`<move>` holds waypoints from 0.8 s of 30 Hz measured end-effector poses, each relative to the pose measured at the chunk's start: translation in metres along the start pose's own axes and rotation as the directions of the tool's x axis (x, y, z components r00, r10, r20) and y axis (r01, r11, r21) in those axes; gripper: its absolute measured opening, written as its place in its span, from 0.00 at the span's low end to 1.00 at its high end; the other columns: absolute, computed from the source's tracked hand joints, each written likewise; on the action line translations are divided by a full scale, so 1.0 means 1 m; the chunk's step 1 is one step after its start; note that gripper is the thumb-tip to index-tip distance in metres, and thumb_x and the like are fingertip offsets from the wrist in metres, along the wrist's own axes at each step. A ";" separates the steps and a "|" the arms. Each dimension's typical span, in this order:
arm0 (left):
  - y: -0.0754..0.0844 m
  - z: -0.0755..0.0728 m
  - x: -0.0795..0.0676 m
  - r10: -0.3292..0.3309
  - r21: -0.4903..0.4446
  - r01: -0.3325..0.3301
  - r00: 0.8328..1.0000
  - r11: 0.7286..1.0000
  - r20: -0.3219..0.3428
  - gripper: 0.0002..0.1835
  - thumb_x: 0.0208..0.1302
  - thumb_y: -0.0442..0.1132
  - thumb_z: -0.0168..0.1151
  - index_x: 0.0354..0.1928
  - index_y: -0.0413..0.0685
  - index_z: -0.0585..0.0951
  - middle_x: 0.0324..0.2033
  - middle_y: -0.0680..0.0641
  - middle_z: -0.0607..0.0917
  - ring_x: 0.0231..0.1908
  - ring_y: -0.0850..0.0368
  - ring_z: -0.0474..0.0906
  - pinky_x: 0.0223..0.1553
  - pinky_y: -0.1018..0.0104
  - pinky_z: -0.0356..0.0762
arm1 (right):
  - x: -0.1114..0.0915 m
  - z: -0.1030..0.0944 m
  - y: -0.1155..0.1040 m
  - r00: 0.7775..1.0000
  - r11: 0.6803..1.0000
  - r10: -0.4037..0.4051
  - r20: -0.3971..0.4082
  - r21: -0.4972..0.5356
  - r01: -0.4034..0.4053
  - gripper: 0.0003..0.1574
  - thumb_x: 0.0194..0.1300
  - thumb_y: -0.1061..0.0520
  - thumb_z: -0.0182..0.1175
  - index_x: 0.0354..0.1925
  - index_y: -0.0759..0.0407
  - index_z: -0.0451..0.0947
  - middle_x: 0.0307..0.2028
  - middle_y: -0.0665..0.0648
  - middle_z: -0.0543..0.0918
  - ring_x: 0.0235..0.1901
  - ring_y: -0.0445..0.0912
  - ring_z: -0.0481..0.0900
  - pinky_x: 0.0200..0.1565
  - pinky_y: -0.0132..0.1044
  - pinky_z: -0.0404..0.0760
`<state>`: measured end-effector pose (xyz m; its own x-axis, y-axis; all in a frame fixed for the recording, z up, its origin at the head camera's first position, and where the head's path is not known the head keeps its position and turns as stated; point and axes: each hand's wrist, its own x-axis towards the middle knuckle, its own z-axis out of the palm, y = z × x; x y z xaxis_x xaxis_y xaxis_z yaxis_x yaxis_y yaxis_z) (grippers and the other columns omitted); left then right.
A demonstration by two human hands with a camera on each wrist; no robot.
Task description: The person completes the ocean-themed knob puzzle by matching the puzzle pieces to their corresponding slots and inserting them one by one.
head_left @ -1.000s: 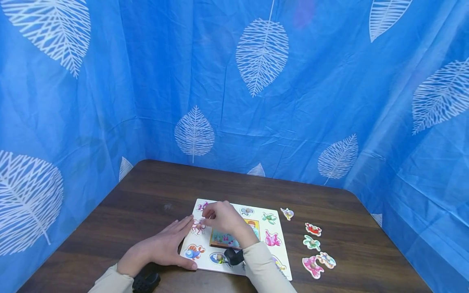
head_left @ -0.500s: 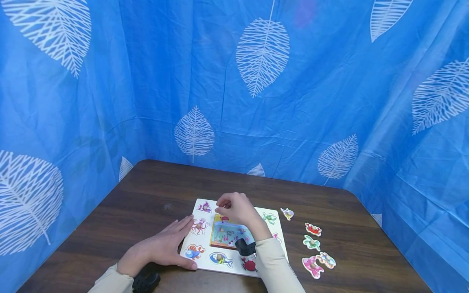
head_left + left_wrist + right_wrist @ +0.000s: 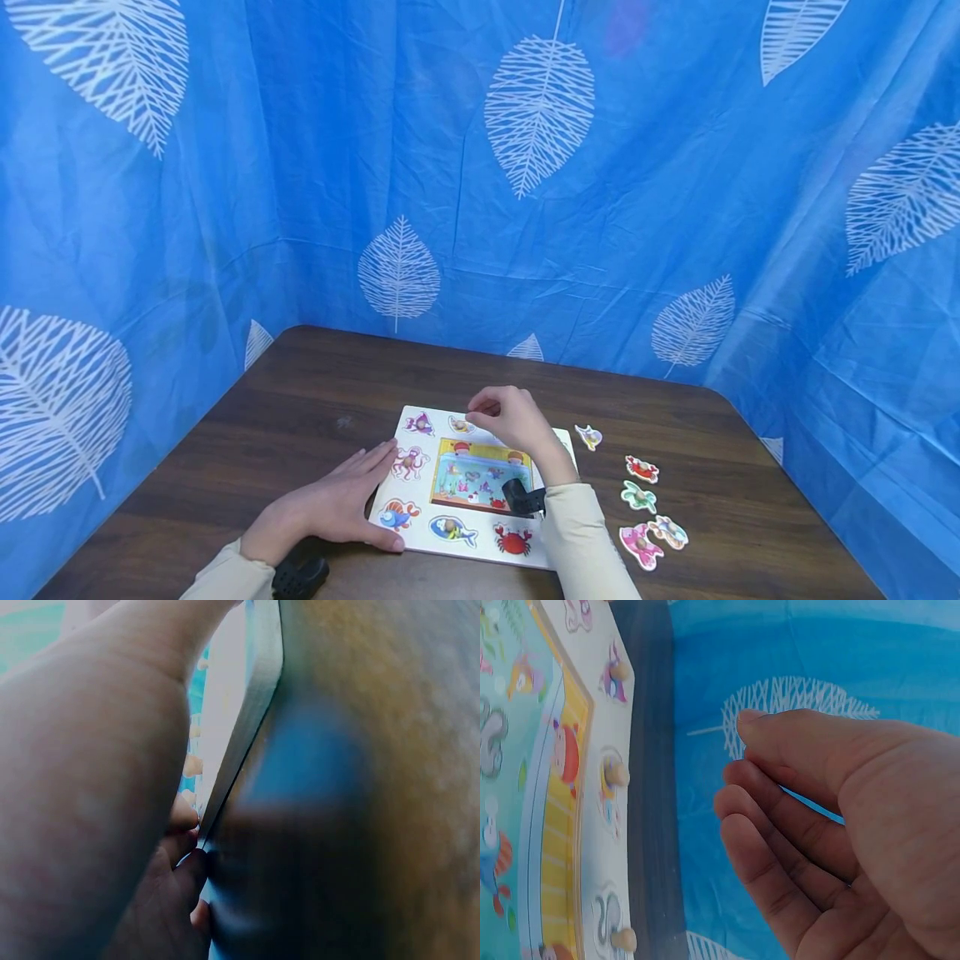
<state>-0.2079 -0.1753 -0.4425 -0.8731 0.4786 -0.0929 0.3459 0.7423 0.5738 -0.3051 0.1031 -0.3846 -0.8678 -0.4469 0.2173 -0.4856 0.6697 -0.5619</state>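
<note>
A white knob puzzle board [image 3: 416,537] with sea-animal pictures lies on the table. My left hand [image 3: 337,504] rests along its left edge, fingers stretched out and thumb at the front corner. My right hand [image 3: 517,421] hovers over the board's back edge; in the right wrist view its fingers [image 3: 750,851] are loosely bent, with nothing between them and the thumb. Beneath it, a yellowish piece [image 3: 460,425] and a grey seahorse piece [image 3: 609,919] show wooden knobs. A purple fish [image 3: 419,424], an octopus [image 3: 408,464] and a red crab [image 3: 513,540] are also on the board.
Several loose pieces lie right of the board: a yellow-and-purple piece [image 3: 588,437], a red crab piece [image 3: 641,469], a green piece [image 3: 638,497], a pink piece [image 3: 640,546] and an orange-and-blue piece [image 3: 667,532]. A blue curtain [image 3: 465,208] surrounds the dark table [image 3: 322,375].
My right hand has moved right and slightly back from above the octopus, uncovering the octopus, the purple fish, the yellowish piece and the red crab. The left hand stays put.
</note>
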 end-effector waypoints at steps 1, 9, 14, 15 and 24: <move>0.000 0.000 0.000 0.001 0.001 -0.001 1.000 1.000 -0.001 0.70 0.49 0.72 0.74 0.80 0.34 0.52 0.81 0.36 0.51 0.80 0.40 0.48 0.78 0.36 0.47 | -0.001 -0.001 0.002 1.000 1.000 0.004 -0.005 -0.005 -0.004 0.05 0.68 0.54 0.70 0.41 0.52 0.88 0.37 0.47 0.89 0.37 0.40 0.84 0.44 0.38 0.85; 0.002 -0.001 -0.001 0.009 0.008 -0.009 1.000 1.000 -0.006 0.69 0.49 0.72 0.74 0.80 0.33 0.53 0.81 0.36 0.52 0.80 0.40 0.48 0.78 0.36 0.47 | -0.007 -0.015 0.017 0.996 0.997 0.074 -0.039 -0.001 -0.074 0.05 0.69 0.54 0.69 0.43 0.50 0.88 0.37 0.47 0.88 0.37 0.41 0.83 0.44 0.39 0.85; 0.002 0.000 -0.001 0.007 0.003 -0.007 1.000 1.000 -0.001 0.70 0.49 0.72 0.74 0.80 0.33 0.53 0.81 0.36 0.51 0.80 0.40 0.48 0.78 0.36 0.47 | -0.010 -0.024 0.025 0.990 0.993 0.119 -0.075 0.022 -0.118 0.05 0.69 0.53 0.70 0.43 0.49 0.89 0.38 0.47 0.89 0.37 0.41 0.83 0.45 0.41 0.85; 0.002 0.000 -0.001 0.007 0.004 -0.007 1.000 1.000 -0.001 0.70 0.49 0.72 0.74 0.80 0.33 0.53 0.81 0.36 0.51 0.80 0.40 0.48 0.78 0.36 0.47 | -0.011 -0.026 0.027 0.989 0.992 0.125 -0.079 0.024 -0.123 0.06 0.69 0.53 0.70 0.43 0.50 0.89 0.38 0.47 0.89 0.38 0.41 0.83 0.45 0.41 0.85; 0.002 0.001 0.001 -0.006 -0.001 0.006 1.000 1.000 -0.006 0.70 0.49 0.72 0.74 0.80 0.34 0.53 0.81 0.37 0.51 0.80 0.39 0.47 0.78 0.36 0.47 | -0.014 -0.040 0.043 0.980 0.987 0.159 -0.118 0.010 -0.159 0.07 0.69 0.53 0.69 0.44 0.52 0.89 0.39 0.50 0.89 0.37 0.43 0.83 0.42 0.39 0.84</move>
<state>-0.2075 -0.1727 -0.4422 -0.8772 0.4713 -0.0921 0.3398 0.7448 0.5743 -0.3177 0.1617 -0.3798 -0.9404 -0.2611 0.2178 -0.3400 0.7264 -0.5973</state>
